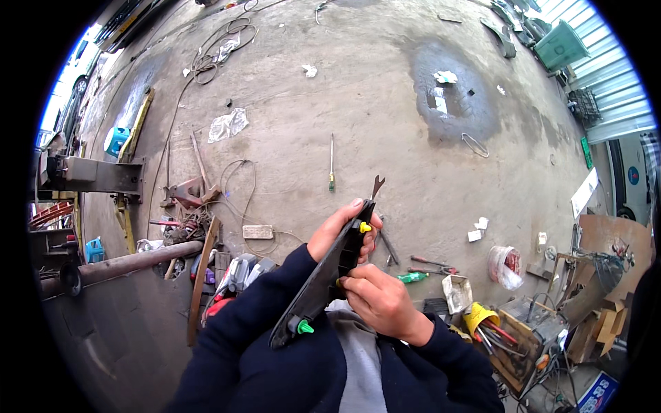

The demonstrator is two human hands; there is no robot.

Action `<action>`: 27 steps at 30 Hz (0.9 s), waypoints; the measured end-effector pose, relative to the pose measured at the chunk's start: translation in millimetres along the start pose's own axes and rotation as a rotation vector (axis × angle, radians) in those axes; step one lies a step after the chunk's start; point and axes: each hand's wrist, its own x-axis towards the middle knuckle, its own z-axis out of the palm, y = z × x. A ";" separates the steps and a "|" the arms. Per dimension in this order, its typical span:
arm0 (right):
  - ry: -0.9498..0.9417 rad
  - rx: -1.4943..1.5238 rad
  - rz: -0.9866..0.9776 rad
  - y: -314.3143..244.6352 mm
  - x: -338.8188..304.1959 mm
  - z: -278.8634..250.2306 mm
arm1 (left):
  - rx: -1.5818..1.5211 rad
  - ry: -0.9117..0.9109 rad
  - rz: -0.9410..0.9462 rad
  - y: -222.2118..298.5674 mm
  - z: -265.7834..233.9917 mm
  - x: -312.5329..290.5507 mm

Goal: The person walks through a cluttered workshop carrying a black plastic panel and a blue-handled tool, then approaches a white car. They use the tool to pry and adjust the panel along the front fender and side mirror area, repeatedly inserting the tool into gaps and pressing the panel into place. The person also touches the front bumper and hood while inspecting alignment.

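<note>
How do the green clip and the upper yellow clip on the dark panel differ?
The green clip sits near the dark panel's lower end, the yellow clip near its upper end. The green clip looks larger in view than the yellow clip. The yellow clip is closer to the left hand than the green clip. Both protrude.

Both forearms (258,296) angle inward and converge. The left hand (329,233) is curled in a grip, thumb extended forward. The right hand (384,303) pinches between thumb and fingers, knuckles up.

Wkshop | stained conc. flr (289,131) | scrwdrvr (332,180) | yel. bkt (474,318) w/ tools (505,332)
</note>
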 end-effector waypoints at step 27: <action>0.519 -0.248 0.443 230.5 207.6 -294.4 | 0.329 -0.293 -0.561 211.6 209.4 454.1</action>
